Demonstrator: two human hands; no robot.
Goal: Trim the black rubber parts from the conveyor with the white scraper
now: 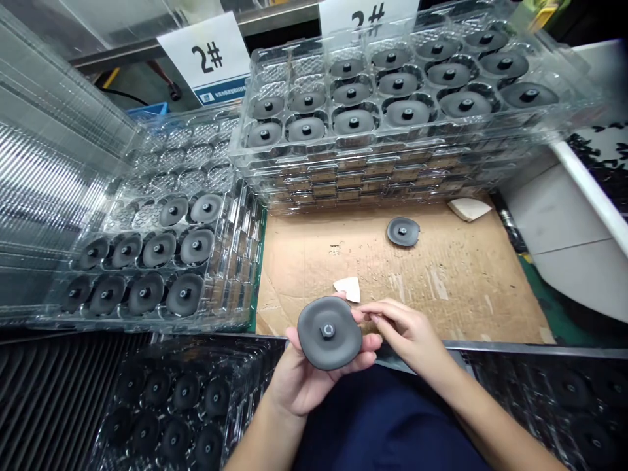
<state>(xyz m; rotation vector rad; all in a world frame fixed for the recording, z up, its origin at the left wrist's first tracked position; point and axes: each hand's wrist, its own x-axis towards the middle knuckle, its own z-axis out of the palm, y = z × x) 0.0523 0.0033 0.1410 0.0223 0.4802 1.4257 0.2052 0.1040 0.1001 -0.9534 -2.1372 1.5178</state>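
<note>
My left hand (301, 389) holds a dark grey, rounded plastic disc (314, 343) by its edges, its face with the short central post turned up toward me. My right hand (412, 330) is at the disc's right edge, thumb and fingers pinched together. Whatever may lie in that pinch is too small to make out. Just beyond the held disc, a white wedge-shaped piece (349, 288) rests on the cardboard sheet (304, 261). A second dark disc (403, 232) lies farther back on the cardboard, post up. Another pale wedge (470, 209) is at the back right.
Stacked transparent trays (314, 145) with similar discs stand at the back; another tray stack (230, 261) is on the left. Lower left, a darker tray (196, 353) holds several discs. A white bin (579, 196) with small black parts borders the right. Paper signs (209, 59) read "2#".
</note>
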